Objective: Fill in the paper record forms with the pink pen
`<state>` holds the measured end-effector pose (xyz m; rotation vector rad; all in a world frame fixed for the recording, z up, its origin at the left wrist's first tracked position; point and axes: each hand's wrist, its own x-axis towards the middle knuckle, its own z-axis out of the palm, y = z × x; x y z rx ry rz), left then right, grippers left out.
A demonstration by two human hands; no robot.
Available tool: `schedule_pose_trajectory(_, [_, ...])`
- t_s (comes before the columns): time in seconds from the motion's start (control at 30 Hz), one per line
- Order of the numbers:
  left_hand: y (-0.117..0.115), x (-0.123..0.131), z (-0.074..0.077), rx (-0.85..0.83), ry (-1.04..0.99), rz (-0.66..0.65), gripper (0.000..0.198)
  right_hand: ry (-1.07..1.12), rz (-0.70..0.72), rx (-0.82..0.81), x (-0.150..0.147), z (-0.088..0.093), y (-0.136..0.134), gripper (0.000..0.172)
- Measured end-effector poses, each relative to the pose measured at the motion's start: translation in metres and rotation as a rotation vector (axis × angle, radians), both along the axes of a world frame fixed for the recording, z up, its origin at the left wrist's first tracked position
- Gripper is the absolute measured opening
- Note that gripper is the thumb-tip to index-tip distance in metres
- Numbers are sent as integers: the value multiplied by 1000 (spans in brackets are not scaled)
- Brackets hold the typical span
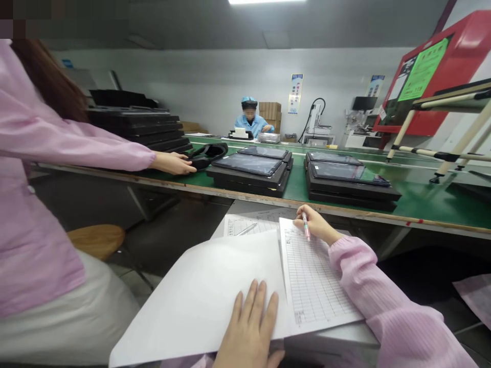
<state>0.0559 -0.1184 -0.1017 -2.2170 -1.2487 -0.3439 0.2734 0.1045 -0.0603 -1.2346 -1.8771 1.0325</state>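
My left hand (251,324) lies flat, fingers stretched out, on a blank white sheet (199,286) that is folded over to the left. In my right hand (315,223) is a pink and white pen (306,226), held near the top of a printed form (318,278) with a grid of rows and columns. Behind the blank sheet, part of another printed page (264,219) shows, with a second pen (246,229) lying on it. The papers rest on a light surface below the workbench edge.
On the green bench (295,184), tablets (251,163) and more tablets (345,172) lie on black trays. A co-worker's hand (174,163) at left touches a black object (209,155) beside stacked black trays (134,128). Another person (251,122) sits across. A pipe rack (448,148) stands right.
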Motion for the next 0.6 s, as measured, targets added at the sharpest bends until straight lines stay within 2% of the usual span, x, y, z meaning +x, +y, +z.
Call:
schedule_pose_trajectory(0.07, [-4, -5, 3, -29, -29, 54, 67, 80, -33, 13, 4, 16, -6, 33])
schedule_pose_trajectory(0.13, [-6, -10, 12, -76, -58, 99, 74, 164, -75, 55, 9, 35, -12, 37])
schedule_pose_trajectory(0.2, [-7, -14, 27, -89, -75, 101, 82, 252, -125, 121, 14, 52, -17, 38])
schedule_pose_trajectory(0.33, [6, -11, 72, 33, -158, 38, 77, 414, -254, 283, 20, 80, -18, 39])
schedule_pose_trajectory(0.47, [35, 10, 119, 137, -327, -15, 44, 589, -447, 494, 24, 114, -11, 42])
schedule_pose_trajectory(0.53, [52, 20, 138, 29, -476, -27, 34, 686, -562, 591, 25, 135, -7, 43])
schedule_pose_trajectory(0.6, [67, 26, 153, -233, -726, -77, 34, 747, -637, 637, 27, 157, -4, 41])
